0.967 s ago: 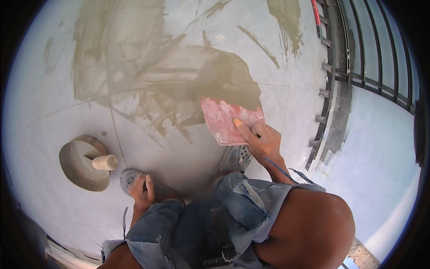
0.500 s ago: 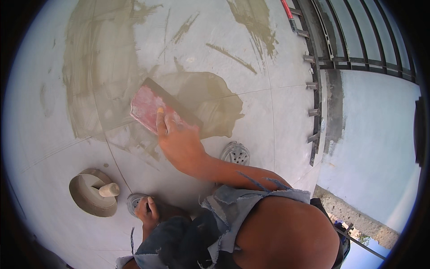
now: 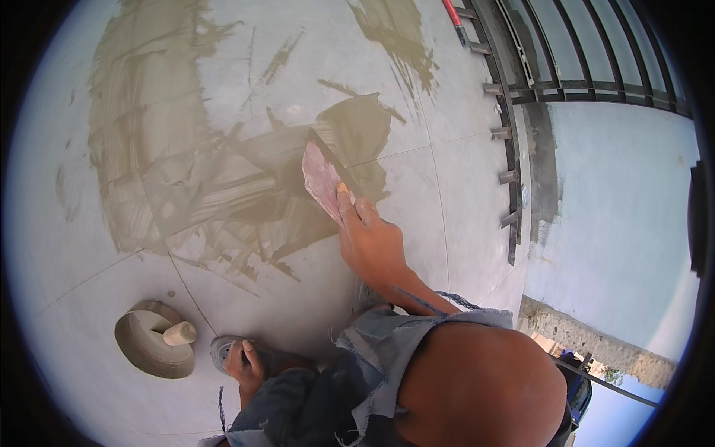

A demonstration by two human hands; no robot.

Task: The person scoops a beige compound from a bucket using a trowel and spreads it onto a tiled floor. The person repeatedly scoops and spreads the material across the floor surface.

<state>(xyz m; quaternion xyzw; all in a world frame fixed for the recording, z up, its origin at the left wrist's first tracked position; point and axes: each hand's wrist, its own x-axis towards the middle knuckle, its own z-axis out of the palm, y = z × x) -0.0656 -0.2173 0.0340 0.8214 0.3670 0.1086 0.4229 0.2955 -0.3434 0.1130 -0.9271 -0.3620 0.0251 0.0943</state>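
Note:
My right hand (image 3: 372,249) grips a grout float (image 3: 322,179) with a pinkish-red, smeared face, index finger stretched along it. The float's long dark edge rests tilted on the floor, in a patch of wet grey-brown grout (image 3: 357,123). Behind it, on its left, a thin streaky film of grout (image 3: 223,197) covers the tiles. My left hand (image 3: 244,363), fingers curled in, rests low beside a grey perforated shoe (image 3: 221,350); I see nothing in it. Left of that shoe stands a round bowl (image 3: 134,339) with a wooden-handled tool (image 3: 179,334) leaning inside.
Large pale tiles (image 3: 406,182) with thin joints make up the floor. A dark metal rail with short brackets (image 3: 509,176) runs along the right, beside a barred metal frame (image 3: 596,56) and a pale wall (image 3: 611,201). A red-handled tool (image 3: 453,15) lies at the top right.
My right hand has swept the float rightward and turned it steeper, pushing the wet grout right and leaving streaks behind. My left hand has stayed in place. The view has shifted slightly.

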